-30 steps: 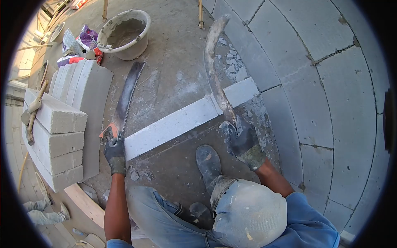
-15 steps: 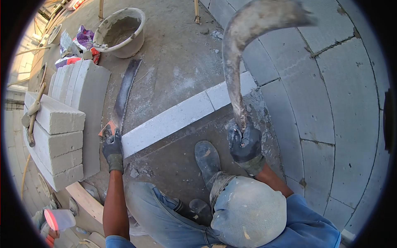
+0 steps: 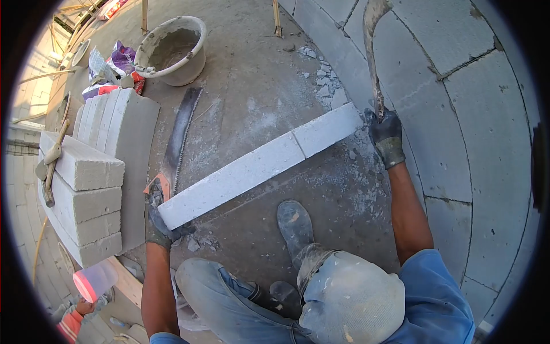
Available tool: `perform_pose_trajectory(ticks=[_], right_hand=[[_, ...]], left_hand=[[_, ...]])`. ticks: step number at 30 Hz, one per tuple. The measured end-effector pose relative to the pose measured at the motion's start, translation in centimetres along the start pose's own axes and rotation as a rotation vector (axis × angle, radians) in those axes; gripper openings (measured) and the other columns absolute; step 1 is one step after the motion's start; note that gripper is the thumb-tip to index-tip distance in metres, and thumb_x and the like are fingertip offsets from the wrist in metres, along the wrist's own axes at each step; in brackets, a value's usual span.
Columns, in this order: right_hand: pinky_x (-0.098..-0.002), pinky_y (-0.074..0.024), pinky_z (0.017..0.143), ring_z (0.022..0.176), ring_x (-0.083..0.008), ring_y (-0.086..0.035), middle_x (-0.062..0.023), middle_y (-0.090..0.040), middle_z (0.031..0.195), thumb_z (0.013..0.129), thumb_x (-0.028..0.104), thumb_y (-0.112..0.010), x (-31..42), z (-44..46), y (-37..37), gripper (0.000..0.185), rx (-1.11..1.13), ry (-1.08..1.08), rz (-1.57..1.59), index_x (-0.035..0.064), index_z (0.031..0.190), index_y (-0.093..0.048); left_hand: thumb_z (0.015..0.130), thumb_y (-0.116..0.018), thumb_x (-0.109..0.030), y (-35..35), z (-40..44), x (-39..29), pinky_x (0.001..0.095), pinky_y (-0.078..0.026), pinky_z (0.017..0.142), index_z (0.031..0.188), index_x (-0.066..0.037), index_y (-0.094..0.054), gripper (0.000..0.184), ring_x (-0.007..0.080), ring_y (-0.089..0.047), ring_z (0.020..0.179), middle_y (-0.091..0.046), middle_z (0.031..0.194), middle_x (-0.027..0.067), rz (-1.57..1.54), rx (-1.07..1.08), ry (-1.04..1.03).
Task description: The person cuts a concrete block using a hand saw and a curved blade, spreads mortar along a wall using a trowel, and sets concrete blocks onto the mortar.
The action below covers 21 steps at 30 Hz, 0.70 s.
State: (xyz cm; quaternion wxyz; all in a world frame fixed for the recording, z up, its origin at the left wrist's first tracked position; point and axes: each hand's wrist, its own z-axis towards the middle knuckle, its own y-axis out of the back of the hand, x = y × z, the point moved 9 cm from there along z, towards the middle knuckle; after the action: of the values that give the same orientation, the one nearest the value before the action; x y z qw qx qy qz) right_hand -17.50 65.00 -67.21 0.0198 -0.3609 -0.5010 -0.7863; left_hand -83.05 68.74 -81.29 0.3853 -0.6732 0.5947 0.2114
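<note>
A long white aerated concrete block (image 3: pixel 246 166) spans between my hands, a dark line crossing it near its right end. My left hand (image 3: pixel 157 218) is closed round its near left end, thumb underneath. By those fingers is the orange handle of a hand saw (image 3: pixel 182 129), its toothed blade pointing away; I cannot tell whether the fingers touch the handle. My right hand (image 3: pixel 385 132), at the block's far right end, grips a curved, mortar-crusted tool (image 3: pixel 371 54), whose upper part runs out of view. Whether this hand also presses on the block is unclear.
Stacked white blocks (image 3: pixel 83 212) stand left, with a wooden-handled tool (image 3: pixel 52 155) on top. Behind are a mortar tub (image 3: pixel 195 63) and torn bags (image 3: pixel 120 63). A block wall (image 3: pixel 441 143) rises at right, rubble (image 3: pixel 323 83) along its foot. Another person's hand (image 3: pixel 85 307) shows lower left.
My left hand has slid from the saw handle onto the block's end. My right hand has moved right and away with the curved tool. The block has shifted left and looks larger.
</note>
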Motion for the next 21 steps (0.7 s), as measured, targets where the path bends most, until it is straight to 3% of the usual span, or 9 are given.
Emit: perform_pose_trajectory(ticks=[1, 3, 6, 8, 10, 14, 16, 19, 21], right_hand=[[-0.0404, -0.0494, 0.063, 0.065, -0.0312, -0.065, -0.0146, -0.066, 0.07, 0.09, 0.022, -0.065, 0.1, 0.7, -0.5, 0.022, 0.005, 0.0, 0.003, 0.0001, 0.087, -0.067], [-0.0372, -0.0454, 0.055, 0.054, -0.019, -0.056, -0.0069, -0.059, 0.062, 0.091, 0.029, -0.067, -2.9, -0.3, -4.6, 0.033, 0.383, -0.489, 0.393, -0.0025, 0.083, -0.067], [-0.0308, -0.0406, 0.047, 0.051, -0.0094, -0.048, 0.0039, -0.05, 0.06, 0.089, 0.038, -0.071, -1.7, 0.5, -6.3, 0.036, 0.325, -0.408, 0.363, 0.0065, 0.074, -0.063], [-0.0305, -0.0372, 0.044, 0.048, -0.0101, -0.046, 0.0036, -0.051, 0.06, 0.09, 0.037, -0.07, -1.6, 1.6, -6.9, 0.036, 0.28, -0.409, 0.366, 0.0064, 0.074, -0.062], [-0.0303, -0.0356, 0.042, 0.048, -0.0092, -0.046, 0.004, -0.05, 0.06, 0.092, 0.035, -0.068, -1.5, 2.0, -6.9, 0.034, 0.216, -0.379, 0.389, 0.0068, 0.076, -0.062], [-0.0324, -0.0386, 0.047, 0.052, -0.0076, -0.045, 0.0019, -0.055, 0.062, 0.092, 0.032, -0.069, 0.0, 1.5, -9.0, 0.035, 0.269, -0.468, 0.694, 0.0, 0.079, -0.065], [-0.0292, -0.0406, 0.051, 0.058, -0.0062, -0.048, 0.003, -0.057, 0.068, 0.093, 0.029, -0.069, -1.5, 1.2, -11.1, 0.028, 0.279, -0.404, 0.742, 0.0022, 0.087, -0.066], [-0.0262, -0.0444, 0.061, 0.069, -0.0066, -0.052, 0.0038, -0.06, 0.081, 0.091, 0.022, -0.07, -4.7, -1.0, -12.3, 0.019, 0.206, -0.342, 0.715, 0.0037, 0.097, -0.069], [-0.0267, -0.0452, 0.061, 0.068, -0.0076, -0.054, 0.0031, -0.06, 0.079, 0.092, 0.021, -0.07, -8.7, -3.7, -12.5, 0.018, 0.271, -0.445, 0.74, 0.004, 0.097, -0.069]], left_hand=[[0.092, -0.053, -0.06, -2.9, -1.3, -1.6, 0.041, -0.048, 0.099, 0.14, -0.022, -0.05, 0.062, 0.0256, -0.062, 0.112, -0.065, 0.128, 0.0015, 0.462, 0.161, -0.097], [0.091, -0.055, -0.058, -6.3, -3.0, -2.2, 0.0426, -0.044, 0.104, 0.139, -0.021, -0.052, 0.061, 0.0265, -0.06, 0.115, -0.065, 0.127, 0.0017, 0.928, 0.319, -0.189], [0.09, -0.057, -0.054, -8.0, -3.4, -2.1, 0.0442, -0.033, 0.114, 0.138, -0.018, -0.052, 0.06, 0.0292, -0.057, 0.12, -0.066, 0.125, 0.0022, 1.432, 0.319, -0.197], [0.089, -0.059, -0.049, -10.9, -5.3, -5.0, 0.0443, -0.031, 0.116, 0.137, -0.012, -0.053, 0.061, 0.0316, -0.056, 0.123, -0.063, 0.13, 0.0078, 1.982, 0.011, -0.824], [0.094, -0.051, -0.047, -12.8, -6.3, -7.3, 0.0443, -0.04, 0.111, 0.141, -0.009, -0.047, 0.061, 0.0297, -0.054, 0.126, -0.056, 0.138, 0.0119, 1.889, -0.186, -0.868], [0.1, -0.036, -0.046, -7.8, -4.0, -7.0, 0.0458, -0.045, 0.107, 0.15, -0.01, -0.034, 0.061, 0.0283, -0.052, 0.129, -0.05, 0.144, 0.0115, 0.678, 0.05, -0.531], [0.091, -0.061, -0.03, -5.8, -2.2, -3.4, 0.0461, -0.047, 0.104, 0.144, -0.01, -0.042, 0.06, 0.0309, -0.056, 0.124, -0.054, 0.139, 0.0145, -0.352, 0.082, -0.164], [0.096, -0.055, -0.027, -0.6, -0.5, 4.1, 0.0489, -0.046, 0.105, 0.147, -0.011, -0.037, 0.056, 0.0305, -0.053, 0.127, -0.05, 0.142, 0.0118, -0.627, 0.125, 0.131], [0.097, -0.054, -0.026, -0.1, -1.1, 5.7, 0.0491, -0.045, 0.106, 0.148, -0.012, -0.035, 0.057, 0.0303, -0.052, 0.128, -0.049, 0.144, 0.0112, -0.435, 0.129, 0.078]])
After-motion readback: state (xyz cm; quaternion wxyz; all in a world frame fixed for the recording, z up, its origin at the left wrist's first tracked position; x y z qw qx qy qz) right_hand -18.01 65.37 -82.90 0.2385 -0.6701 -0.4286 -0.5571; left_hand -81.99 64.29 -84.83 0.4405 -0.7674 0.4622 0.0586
